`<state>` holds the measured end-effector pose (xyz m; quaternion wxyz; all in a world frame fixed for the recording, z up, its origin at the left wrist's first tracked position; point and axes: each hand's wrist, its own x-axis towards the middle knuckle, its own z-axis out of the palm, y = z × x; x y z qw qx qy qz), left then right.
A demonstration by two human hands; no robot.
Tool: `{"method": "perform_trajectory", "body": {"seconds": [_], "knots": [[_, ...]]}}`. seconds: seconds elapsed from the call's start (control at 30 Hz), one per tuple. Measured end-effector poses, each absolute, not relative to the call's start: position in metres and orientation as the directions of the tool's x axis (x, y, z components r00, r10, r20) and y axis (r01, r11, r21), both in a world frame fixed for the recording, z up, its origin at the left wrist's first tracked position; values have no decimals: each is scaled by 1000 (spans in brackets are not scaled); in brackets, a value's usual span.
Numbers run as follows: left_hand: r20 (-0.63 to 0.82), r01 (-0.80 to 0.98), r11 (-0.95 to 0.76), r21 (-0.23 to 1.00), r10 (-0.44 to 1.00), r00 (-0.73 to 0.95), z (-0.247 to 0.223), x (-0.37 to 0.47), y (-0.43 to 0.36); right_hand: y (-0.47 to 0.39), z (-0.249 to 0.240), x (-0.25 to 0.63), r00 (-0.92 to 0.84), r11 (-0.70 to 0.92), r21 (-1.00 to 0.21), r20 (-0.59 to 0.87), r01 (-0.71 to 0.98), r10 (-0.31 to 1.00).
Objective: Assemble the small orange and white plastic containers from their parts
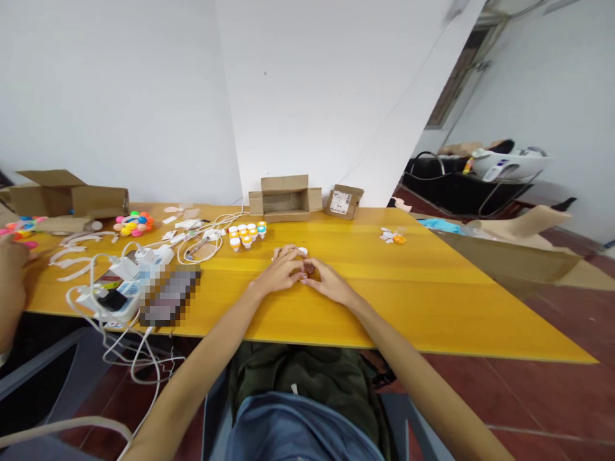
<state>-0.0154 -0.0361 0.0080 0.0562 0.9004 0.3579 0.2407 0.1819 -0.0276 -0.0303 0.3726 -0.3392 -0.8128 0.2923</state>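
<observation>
From where I stand, both of the person's hands meet over the yellow table. The left hand is partly closed, fingers bent; the right hand is loosely curled, its fingertips near or against the left's. Whether either grips anything cannot be told, as the fingers cover the space between. A white round piece, partly hidden, is located at the left fingers, on their far side. Beyond and left: a cluster of orange-and-white bottle-like pieces, one teal. Behind: an open cardboard box. Right: a small pile of white and orange parts.
</observation>
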Motion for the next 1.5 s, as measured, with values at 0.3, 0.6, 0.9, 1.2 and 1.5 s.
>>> {"method": "perform_trajectory", "body": {"seconds": [0.3,0.6,0.9,1.2,1.5], "knots": [[382,619,-746,245,661,646,9,-14,-36,-30,-28,183,-489,607,-709,410,360,769],[377,621,-733,277,678,632,5,-12,-37,-32,-29,185,-483,597,-714,403,365,777],[375,604,-717,347,697,612,3,-13,-44,-41,-25,183,-486,571,-731,370,373,792],[362,619,-689,378,725,586,3,-16,-49,-41,-29,179,-501,597,-705,385,382,775],[355,623,-707,335,707,612,4,-13,-46,-40,-29,179,-473,589,-711,396,385,787]]}}
